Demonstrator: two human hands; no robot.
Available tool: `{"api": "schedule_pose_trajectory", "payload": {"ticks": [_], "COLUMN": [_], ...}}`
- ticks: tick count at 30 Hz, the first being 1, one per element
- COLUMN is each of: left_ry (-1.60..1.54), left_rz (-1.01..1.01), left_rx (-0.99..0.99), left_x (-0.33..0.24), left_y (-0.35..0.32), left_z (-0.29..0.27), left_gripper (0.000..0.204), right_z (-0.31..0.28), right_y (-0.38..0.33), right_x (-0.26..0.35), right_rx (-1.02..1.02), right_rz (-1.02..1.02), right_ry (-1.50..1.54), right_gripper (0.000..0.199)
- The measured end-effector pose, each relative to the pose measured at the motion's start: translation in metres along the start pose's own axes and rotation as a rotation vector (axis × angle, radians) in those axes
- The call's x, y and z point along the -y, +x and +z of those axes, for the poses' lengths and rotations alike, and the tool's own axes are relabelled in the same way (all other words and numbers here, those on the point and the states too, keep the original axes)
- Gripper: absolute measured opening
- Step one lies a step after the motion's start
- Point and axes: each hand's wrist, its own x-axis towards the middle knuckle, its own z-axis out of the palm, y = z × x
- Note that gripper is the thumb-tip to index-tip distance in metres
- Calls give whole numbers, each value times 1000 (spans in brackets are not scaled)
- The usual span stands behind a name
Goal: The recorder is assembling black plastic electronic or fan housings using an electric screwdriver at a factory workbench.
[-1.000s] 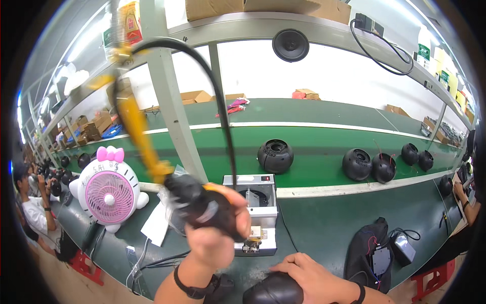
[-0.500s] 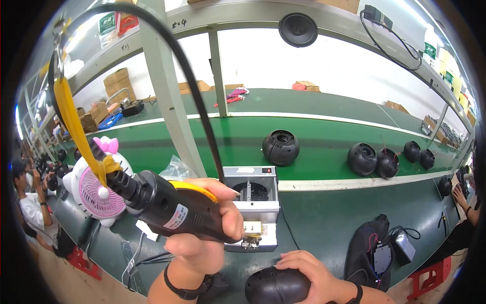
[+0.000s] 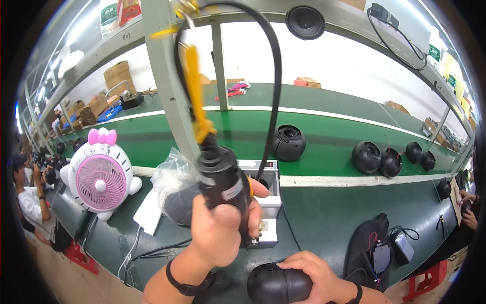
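The left hand (image 3: 223, 235) is wrapped tight around a black electric screwdriver (image 3: 223, 180), fingers closed on its barrel and the thumb lying across the front, so the tool stands nearly upright with its tip pointing down toward the work. A black cable (image 3: 276, 66) loops up from the tool's top to the overhead rail, and a yellow strap (image 3: 195, 96) hangs alongside it, which looks to carry the tool's weight so it can swing back out of the way. The right hand (image 3: 309, 273) lies over a black rounded speaker housing (image 3: 278, 286) at the near edge of the green surface (image 3: 324, 223), fingers curled on its upper side, apparently steadying it below the driver. Just behind the tool sits a white box-shaped fixture (image 3: 268, 202), and to its left a clear plastic bag (image 3: 174, 185) covers another dark housing. A pink-and-white desk fan (image 3: 101, 180) stands further left. On the green conveyor belt (image 3: 243, 134) beyond, more black speaker housings (image 3: 288, 143) wait well apart from each other. Right of the hands, a black pouch with wires (image 3: 374, 251) takes up part of the surface, leaving open room between it and the fixture. Other people work at both far edges.
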Motion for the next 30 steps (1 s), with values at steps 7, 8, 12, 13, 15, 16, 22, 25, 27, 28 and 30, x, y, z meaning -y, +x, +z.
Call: {"api": "schedule_pose_trajectory", "payload": {"ticks": [7,8,12,13,15,16,22,25,27,28,30], "left_ry": [-137,-85,-311,-301,-340,-339,-284,-359,-497,-329,-120], "left_rz": [-100,-94,-150,-98,-14,-21,-48,-46,-46,-47,-57], "left_rx": [21,41,260,115,211,220,219,335,364,334,288], "left_x": [-40,-35,-11,-3,22,26,33,38,36,31,12], "left_y": [-29,-30,-27,-35,-31,-31,-22,-20,-19,-22,-27], "left_z": [10,9,6,18,11,10,8,-2,1,6,20], "left_gripper": [110,111,96,87,83,83,81,82,74,81,92], "right_z": [4,4,6,10,14,16,25,24,17,11,-3], "right_y": [6,6,3,3,4,4,2,-1,-3,-2,1], "right_x": [8,7,5,6,8,11,24,28,24,22,18], "right_rx": [-127,-128,-148,-192,-252,-270,-386,-355,-239,-237,-123], "right_rz": [-85,-78,-60,-8,54,97,176,180,124,116,64], "right_ry": [12,13,14,13,11,5,-23,-102,-156,-159,65], "right_gripper": [79,79,78,77,76,74,72,77,83,83,88]}}
